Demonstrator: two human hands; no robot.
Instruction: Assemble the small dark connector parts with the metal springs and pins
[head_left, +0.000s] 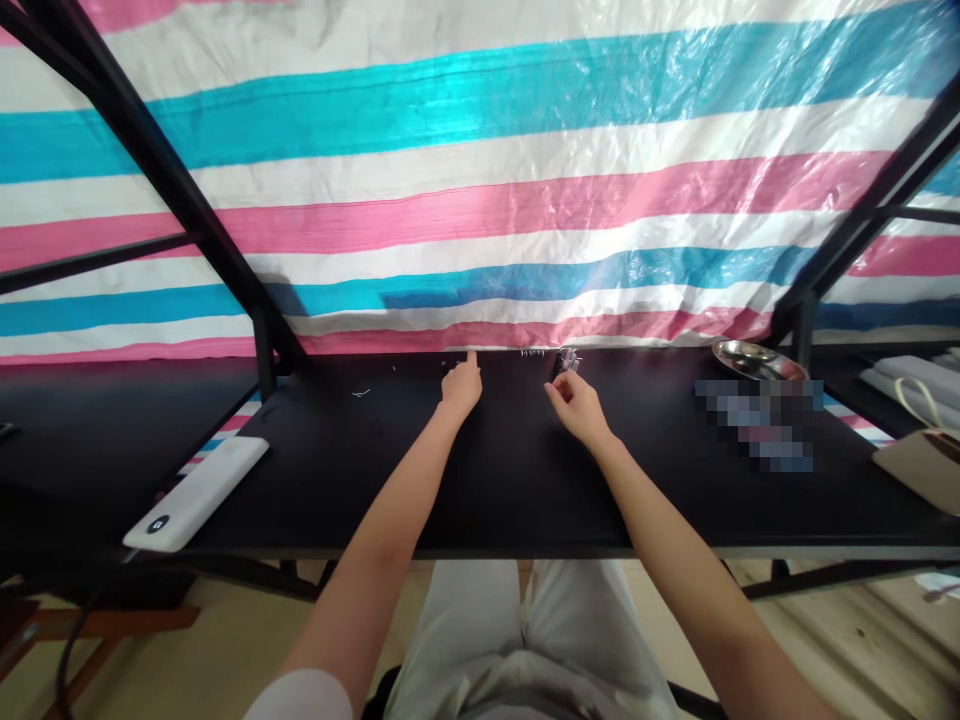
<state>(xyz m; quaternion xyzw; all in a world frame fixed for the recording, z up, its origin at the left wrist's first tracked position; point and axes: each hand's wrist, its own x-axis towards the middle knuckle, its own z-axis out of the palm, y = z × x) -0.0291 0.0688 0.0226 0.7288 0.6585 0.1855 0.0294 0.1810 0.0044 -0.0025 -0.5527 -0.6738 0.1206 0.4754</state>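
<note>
My left hand (462, 386) rests near the far edge of the black table, index finger stretched forward and the other fingers curled under. Tiny dark bits (444, 365) lie just left of its knuckles. To the right, my right hand (577, 402) is curled, thumb and index tip close together; anything between them is too small to make out. Just beyond its fingers sits a small heap of shiny metal pieces (571, 358). Between the hands, at the far edge, stands a short row of small metal pieces (532, 352).
A white power bank (199, 495) with a cable lies at the left edge. A round metal dish (757, 361) stands at the back right, beside a blurred patch. Black frame bars (180, 190) rise at both sides, before a striped plastic sheet (465, 200). Thin pale scraps (361, 393) lie left.
</note>
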